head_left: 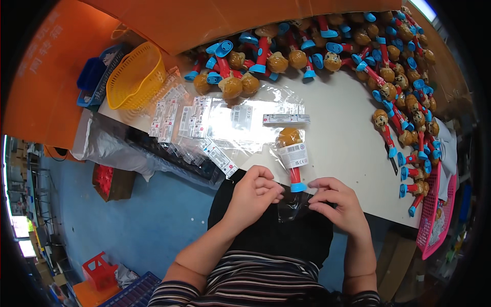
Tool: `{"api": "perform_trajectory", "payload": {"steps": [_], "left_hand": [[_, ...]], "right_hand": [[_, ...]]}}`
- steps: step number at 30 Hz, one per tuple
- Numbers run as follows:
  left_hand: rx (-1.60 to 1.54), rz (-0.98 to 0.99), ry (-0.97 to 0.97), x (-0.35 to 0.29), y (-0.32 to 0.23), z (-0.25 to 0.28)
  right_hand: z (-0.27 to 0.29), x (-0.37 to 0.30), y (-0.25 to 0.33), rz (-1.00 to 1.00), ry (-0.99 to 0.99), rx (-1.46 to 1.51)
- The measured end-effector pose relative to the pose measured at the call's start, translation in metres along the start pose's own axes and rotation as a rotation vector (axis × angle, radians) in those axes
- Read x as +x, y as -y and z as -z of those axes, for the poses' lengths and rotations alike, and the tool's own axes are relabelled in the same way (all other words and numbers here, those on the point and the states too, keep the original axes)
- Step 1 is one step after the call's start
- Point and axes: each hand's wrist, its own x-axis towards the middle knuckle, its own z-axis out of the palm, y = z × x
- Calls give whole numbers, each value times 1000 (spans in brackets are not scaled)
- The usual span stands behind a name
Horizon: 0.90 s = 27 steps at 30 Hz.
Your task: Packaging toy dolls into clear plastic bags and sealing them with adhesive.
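A clear plastic bag (293, 209) lies over the table's near edge, its lower end hanging above my lap. Inside it is a toy (295, 176) with a brown round head, a red stem and a blue base, the base toward me. A white printed label covers part of the toy, and a header card (286, 118) tops the bag's far end. My left hand (253, 197), fingers curled, pinches the bag's near left edge. On the opposite edge, my right hand (338, 203) pinches the film between thumb and fingers.
Flat clear bags with printed cards (197, 117) lie at the left, near a yellow basket (135, 77) and blue bins (97, 77). Many similar toys (271, 56) are heaped along the back and right. A pink basket (437, 210) stands at the table's right edge.
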Motion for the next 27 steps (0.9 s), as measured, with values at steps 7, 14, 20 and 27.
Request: {"api": "perform_trajectory", "payload": {"steps": [7, 14, 20, 27], "left_hand": [[17, -94, -21, -7, 19, 8], [-53, -270, 480, -24, 36, 19], [397, -519, 105, -20, 42, 4], [-10, -189, -49, -21, 35, -13]], "right_hand": [[-4, 1, -9, 57, -54, -26], [-6, 1, -9, -23, -123, 54], [-8, 0, -8, -105, -155, 75], [-20, -1, -5, -421, -274, 470]]}}
